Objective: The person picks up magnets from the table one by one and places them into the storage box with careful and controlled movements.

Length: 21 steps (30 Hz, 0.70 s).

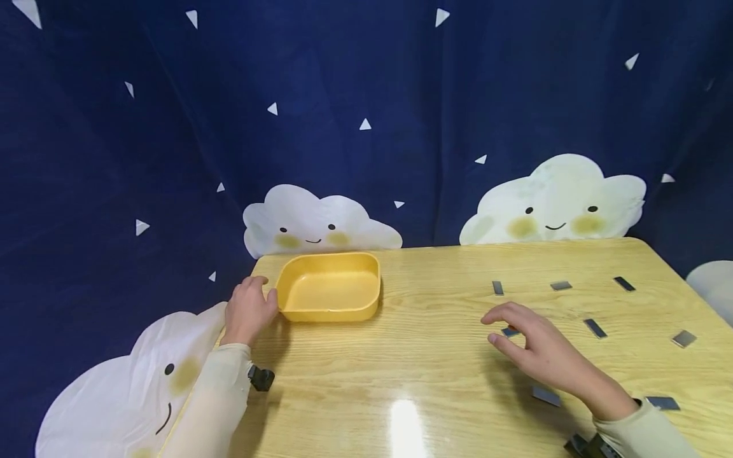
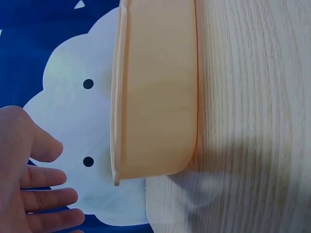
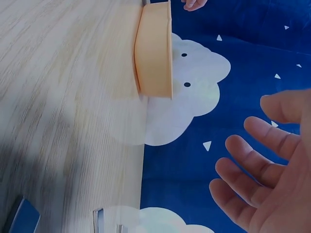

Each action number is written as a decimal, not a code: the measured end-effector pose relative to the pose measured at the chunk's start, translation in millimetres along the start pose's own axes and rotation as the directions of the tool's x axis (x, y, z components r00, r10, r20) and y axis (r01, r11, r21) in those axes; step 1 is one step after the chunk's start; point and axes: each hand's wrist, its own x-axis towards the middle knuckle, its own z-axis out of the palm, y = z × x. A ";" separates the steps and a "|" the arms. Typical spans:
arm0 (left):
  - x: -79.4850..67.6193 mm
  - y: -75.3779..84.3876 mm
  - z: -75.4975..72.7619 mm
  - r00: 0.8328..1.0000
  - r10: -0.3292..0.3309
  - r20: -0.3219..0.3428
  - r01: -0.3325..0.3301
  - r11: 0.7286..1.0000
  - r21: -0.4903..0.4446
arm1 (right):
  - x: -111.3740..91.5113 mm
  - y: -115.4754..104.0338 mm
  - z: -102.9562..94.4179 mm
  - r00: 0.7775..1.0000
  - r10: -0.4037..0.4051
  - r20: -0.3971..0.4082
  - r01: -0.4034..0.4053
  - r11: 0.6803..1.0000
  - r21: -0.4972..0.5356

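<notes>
At table (image 1: 332, 388) | hands (image 1: 251, 312) (image 1: 544, 353) half-spread | left by tray (image 1: 329, 315), right above pieces (image 1: 595, 328)

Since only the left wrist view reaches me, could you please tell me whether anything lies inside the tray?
Observer: Nothing does; the head view shows the bare floor of the yellow tray.
Operator: Thank you, and would you kindly say what lies near the right hand?
Observer: As the head view shows it, several small flat pieces lie scattered on the table around the right hand.
</notes>
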 end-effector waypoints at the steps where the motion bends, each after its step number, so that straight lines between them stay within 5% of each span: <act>1: 0.6 2.0 0.1 1.000 -0.005 0.013 0.006 1.000 -0.006 | -1.4 0.6 -1.4 1.000 0.001 -0.002 -0.001 1.000 -0.004; 15: 13.3 7.0 4.7 0.993 -0.057 0.103 0.064 0.995 -0.072 | -7.8 5.3 -8.9 1.000 -0.012 -0.027 0.009 0.996 -0.084; 21: 16.5 5.3 10.3 0.979 -0.115 0.170 0.121 0.992 -0.027 | -12.2 7.1 -9.0 1.000 0.000 0.002 0.000 0.997 -0.073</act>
